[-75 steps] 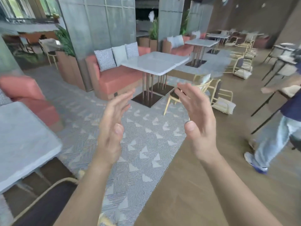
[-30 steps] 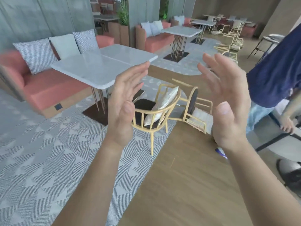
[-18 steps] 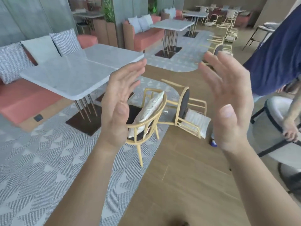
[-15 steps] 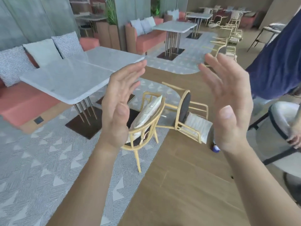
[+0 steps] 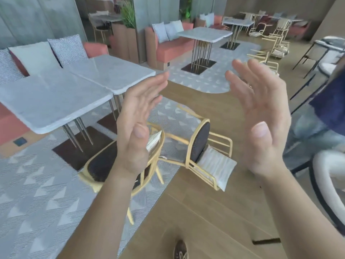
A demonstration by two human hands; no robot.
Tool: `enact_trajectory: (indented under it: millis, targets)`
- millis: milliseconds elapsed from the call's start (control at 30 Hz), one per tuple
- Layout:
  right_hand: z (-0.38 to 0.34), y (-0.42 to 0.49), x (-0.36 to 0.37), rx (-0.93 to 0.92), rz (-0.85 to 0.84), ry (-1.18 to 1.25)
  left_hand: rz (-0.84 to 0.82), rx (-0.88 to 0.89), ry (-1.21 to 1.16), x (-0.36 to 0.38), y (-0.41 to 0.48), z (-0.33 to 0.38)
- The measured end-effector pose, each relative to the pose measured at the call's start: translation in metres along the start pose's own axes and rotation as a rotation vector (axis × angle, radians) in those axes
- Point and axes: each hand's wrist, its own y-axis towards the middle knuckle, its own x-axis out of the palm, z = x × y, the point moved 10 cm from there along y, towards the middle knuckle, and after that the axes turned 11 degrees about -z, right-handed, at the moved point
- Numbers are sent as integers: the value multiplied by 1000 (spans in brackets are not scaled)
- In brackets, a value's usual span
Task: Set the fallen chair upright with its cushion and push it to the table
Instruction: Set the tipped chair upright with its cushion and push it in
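While both hands hang in the air with nothing in them, the task has barely begun: the left hand [image 5: 137,126] and the right hand [image 5: 261,116] are spread flat, palms turned toward each other, fingers loose, touching neither chair nor cushion. The fallen chair [image 5: 200,146] lies tipped on its side on the wooden floor [image 5: 214,217], just past the edge of the patterned carpet [image 5: 37,202], its dark round seat facing sideways and its legs pointing toward the carpet. Its cushion [image 5: 216,165] is slumped against the frame's lower side, resting on the floor. An upright chair [image 5: 104,165] with its own pillow stands just beside it, near the grey table [image 5: 56,96]. Everything is left to do, as I judge it: lift the chair onto its legs, seat the cushion, and push it in at the table. Compared with the frame from a moment ago, the hands hold the same open pose, but the view has closed in and tilted downward, so both chairs sit larger and lower between the forearms, and a shoe [image 5: 180,249] now shows at the bottom edge.
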Motion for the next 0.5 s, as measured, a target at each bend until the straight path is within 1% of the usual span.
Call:
enact_trajectory:
  millis: [100,200,400,500]
  targets:
    - [55,6,-41,-2,-22,-33,7,14,-24,24,35,-60]
    - [104,15,-87,35,-43,-38,20,-5,-47,52,80,-115]
    - [170,35,-192,64,-19,-58,-22,36,-82,118,172,-180]
    - [206,33,-233,58,-17,-72,-9,25,-66,142,203,-210]
